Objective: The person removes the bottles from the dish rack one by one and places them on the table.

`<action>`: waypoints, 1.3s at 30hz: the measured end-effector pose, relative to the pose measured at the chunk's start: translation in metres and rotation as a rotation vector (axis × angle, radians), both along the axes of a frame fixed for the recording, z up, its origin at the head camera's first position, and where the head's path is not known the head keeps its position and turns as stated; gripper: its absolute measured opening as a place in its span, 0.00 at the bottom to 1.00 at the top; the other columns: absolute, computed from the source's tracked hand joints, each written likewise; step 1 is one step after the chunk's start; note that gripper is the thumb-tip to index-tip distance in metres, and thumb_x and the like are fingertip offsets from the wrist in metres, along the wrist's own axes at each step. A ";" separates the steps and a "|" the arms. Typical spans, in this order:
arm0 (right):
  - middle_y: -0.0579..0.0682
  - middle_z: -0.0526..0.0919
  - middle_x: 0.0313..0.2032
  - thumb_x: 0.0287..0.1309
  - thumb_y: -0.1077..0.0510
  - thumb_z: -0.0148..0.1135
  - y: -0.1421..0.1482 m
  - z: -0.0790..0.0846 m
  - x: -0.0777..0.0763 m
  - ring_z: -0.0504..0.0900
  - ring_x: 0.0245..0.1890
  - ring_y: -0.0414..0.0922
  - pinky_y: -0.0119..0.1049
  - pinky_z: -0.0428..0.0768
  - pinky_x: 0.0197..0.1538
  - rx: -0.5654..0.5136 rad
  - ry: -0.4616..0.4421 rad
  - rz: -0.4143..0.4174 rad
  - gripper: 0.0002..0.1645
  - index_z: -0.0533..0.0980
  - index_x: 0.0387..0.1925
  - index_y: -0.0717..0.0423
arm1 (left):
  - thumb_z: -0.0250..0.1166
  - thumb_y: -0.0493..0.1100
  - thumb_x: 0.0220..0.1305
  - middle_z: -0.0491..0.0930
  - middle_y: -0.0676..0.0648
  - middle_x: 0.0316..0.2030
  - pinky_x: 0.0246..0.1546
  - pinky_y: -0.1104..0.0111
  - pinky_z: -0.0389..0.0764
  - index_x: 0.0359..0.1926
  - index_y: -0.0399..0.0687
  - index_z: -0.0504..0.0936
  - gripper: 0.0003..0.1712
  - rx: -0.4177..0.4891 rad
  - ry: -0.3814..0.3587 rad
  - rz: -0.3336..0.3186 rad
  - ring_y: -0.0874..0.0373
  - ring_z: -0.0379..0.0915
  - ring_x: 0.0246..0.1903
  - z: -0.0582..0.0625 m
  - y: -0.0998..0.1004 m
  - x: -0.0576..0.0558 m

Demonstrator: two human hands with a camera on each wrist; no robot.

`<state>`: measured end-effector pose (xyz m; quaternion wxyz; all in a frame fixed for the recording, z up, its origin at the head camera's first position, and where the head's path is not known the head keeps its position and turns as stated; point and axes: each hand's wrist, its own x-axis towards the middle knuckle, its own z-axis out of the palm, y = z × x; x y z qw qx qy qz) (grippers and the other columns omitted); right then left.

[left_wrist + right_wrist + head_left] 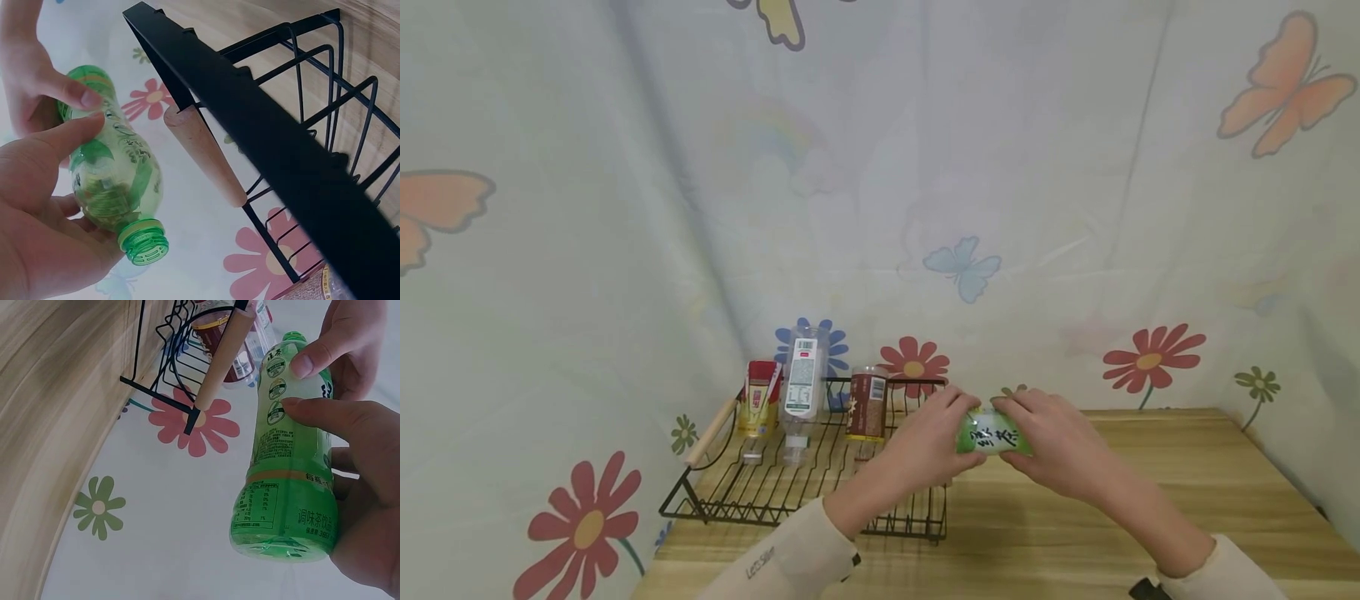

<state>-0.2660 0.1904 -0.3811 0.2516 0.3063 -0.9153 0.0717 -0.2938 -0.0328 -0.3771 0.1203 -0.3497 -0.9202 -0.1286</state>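
holding green 绿茶 bottle [994, 432]

Cream sleeves [808, 542]; dark lettering [760, 562] along left one

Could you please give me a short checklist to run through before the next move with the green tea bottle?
1. Left grip holding the green tea bottle: ok, towards its neck.
2. Right grip holding it: ok, towards its base.
3. Bottle upright: not ok, held sideways.
4. Bottle clear of the wire rack: ok, a gap shows in the left wrist view.
5. Yellow-and-red bottle, white-labelled clear bottle and brown-labelled bottle in the rack: ok.
6. Room at the rack's right end: cannot tell, the left forearm covers part.
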 end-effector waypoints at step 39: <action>0.54 0.83 0.54 0.46 0.56 0.88 0.033 0.019 0.006 0.82 0.48 0.51 0.51 0.86 0.50 -0.051 -0.187 0.004 0.41 0.78 0.61 0.56 | 0.79 0.65 0.57 0.74 0.54 0.67 0.62 0.58 0.80 0.76 0.56 0.70 0.50 0.079 -0.095 0.005 0.56 0.73 0.65 0.011 -0.019 0.007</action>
